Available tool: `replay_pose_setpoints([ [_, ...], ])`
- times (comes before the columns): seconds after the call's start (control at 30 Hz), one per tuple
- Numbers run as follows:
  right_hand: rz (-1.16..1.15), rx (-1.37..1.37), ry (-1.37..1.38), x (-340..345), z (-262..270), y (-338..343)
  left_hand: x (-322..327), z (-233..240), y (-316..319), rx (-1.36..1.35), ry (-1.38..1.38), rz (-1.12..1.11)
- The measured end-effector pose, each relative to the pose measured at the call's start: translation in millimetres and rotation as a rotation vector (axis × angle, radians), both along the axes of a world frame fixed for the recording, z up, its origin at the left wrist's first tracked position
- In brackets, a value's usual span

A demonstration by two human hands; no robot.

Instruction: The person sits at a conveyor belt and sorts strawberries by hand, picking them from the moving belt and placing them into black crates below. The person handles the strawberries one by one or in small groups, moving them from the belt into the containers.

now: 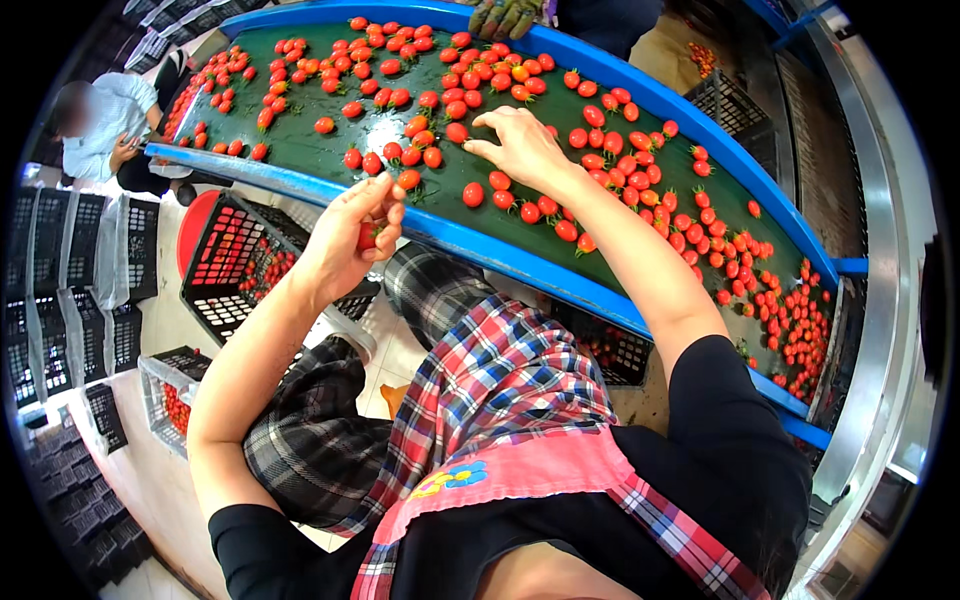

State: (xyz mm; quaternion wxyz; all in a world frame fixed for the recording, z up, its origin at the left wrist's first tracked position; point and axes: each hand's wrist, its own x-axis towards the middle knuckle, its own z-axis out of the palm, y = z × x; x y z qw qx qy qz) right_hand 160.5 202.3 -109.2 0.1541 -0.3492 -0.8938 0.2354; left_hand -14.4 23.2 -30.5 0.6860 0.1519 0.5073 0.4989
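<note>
Many red cherry tomatoes (472,195), several with green calyxes, lie spread over a wet dark green conveyor belt (315,161). My left hand (352,240) is at the near blue rail (465,244), its fingers curled around a cherry tomato (367,236). The tips of its thumb and forefinger come together beside the tomatoes at the belt's near edge. Above the middle of the belt is my right hand (525,146), palm down, thumb and forefinger apart. Just left of those fingertips lies a single tomato (456,133). Nothing shows in that hand, though its palm is hidden.
A co-worker's gloved hand (504,16) rests at the far rail. Another person (112,124) sits at the belt's left end. Black crates with tomatoes stand below: one tilted crate (225,270), one lined crate (176,397). Stacked crates (75,285) line the left.
</note>
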Motion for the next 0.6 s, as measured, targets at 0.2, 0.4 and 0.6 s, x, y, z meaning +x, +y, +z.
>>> replay_pose_setpoints([
  [0.2, 0.087, 0.072, 0.136, -44.0, -9.3, -7.6, -3.2, -9.4, -8.9, 0.035, 0.159, -0.031],
  [0.4, 0.394, -0.226, 0.307, -15.7, 59.9, -44.7, -1.9, -11.5, -4.7, 0.048, -0.010, 0.150],
  [0.6, 0.223, 0.130, -0.363, 112.7, 7.1, -30.4, 4.2, -12.7, -15.9, -0.004, 0.056, -0.049],
])
